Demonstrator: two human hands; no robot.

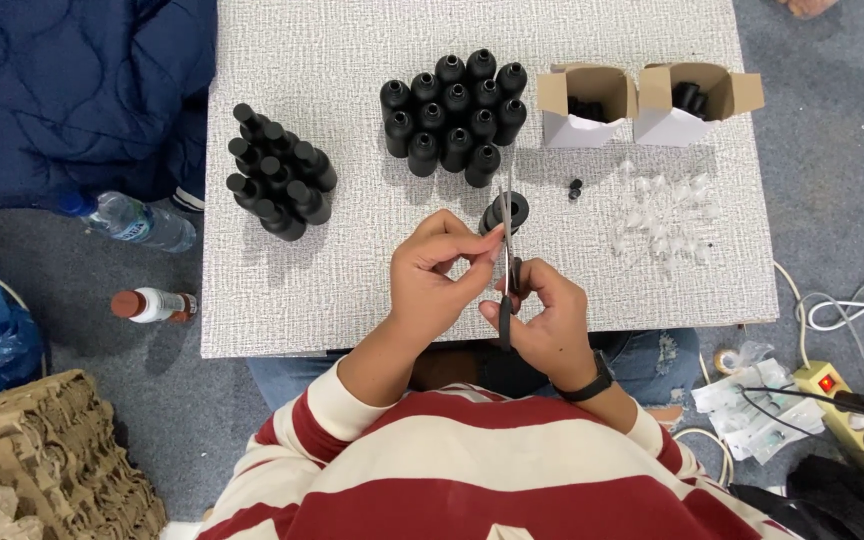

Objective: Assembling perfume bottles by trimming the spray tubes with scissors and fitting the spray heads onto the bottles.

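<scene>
Right hand (542, 318) worked slim metal scissors (505, 262), grip closed through the handles, blades pointing away. Left hand (439, 272) pinched something too small to identify at the blades, steadying it above the white textured table (352, 290). Black plastic bottles (452, 118) stood clustered behind, within reach.

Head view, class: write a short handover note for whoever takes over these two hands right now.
Left hand: fingers pinch something small, too small to identify, against the scissors.
Right hand: grips the scissors' handles, blades pointing away from the body.
A black bottle lies on its side just beyond the hands.
Two groups of black bottles: standing group at centre, leaning group at left.
Two open white boxes and clear small parts sit at right.
Done or left: cannot tell.
</scene>
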